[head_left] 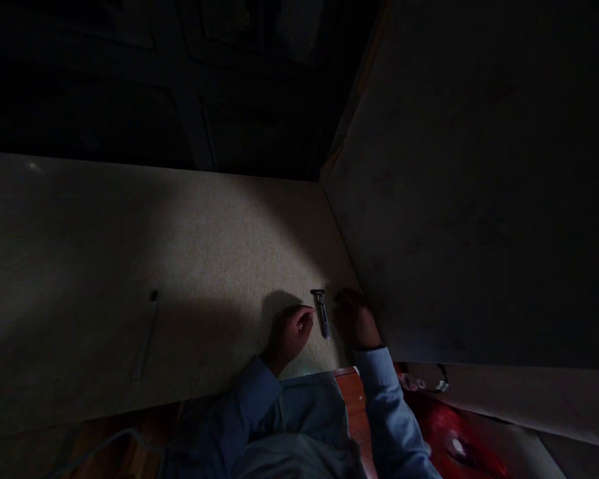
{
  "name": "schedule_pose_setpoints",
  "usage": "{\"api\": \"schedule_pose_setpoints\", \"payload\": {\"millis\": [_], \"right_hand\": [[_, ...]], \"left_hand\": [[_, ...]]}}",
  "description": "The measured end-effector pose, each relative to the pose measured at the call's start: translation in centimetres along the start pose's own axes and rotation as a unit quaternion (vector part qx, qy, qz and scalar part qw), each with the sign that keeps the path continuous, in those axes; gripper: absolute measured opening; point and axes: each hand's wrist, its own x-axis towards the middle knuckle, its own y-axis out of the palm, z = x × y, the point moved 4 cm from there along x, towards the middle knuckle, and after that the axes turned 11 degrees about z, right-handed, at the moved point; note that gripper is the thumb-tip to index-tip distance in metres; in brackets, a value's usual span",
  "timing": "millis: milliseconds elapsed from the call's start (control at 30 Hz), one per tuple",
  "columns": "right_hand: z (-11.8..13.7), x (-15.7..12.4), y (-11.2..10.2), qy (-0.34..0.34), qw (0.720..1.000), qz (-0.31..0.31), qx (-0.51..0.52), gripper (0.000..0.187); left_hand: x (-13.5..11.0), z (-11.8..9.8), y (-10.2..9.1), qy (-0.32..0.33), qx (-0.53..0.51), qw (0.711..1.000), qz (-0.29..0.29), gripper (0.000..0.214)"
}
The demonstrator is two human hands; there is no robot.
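A razor point(323, 315) with a dark handle lies on the pale tabletop point(219, 246), its head pointing away from me. Just left of it, my left hand point(292, 330) rests with curled fingers, the fingertips close to the handle. Whatever those fingers hold, if anything, is too small or hidden to make out. On the razor's other side is my right hand point(357, 320), near the wall, in deep shadow. Its fingers bend down toward the table, and the dark hides whether they grip anything.
A long thin strip point(147, 336) with a dark end lies farther left on the table. A pale wall point(469, 199) rises along the right side. Dark panels point(190, 93) stand behind the table. A shiny red item point(454, 439) sits low at the right.
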Motion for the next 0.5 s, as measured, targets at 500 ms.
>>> {"api": "schedule_pose_setpoints", "payload": {"millis": [500], "right_hand": [[-0.85,-0.89,1.03,-0.016,0.998,-0.034,-0.047,0.044]], "left_hand": [[-0.09,0.21,-0.02,0.004,-0.002,1.0,-0.006,0.021]]}}
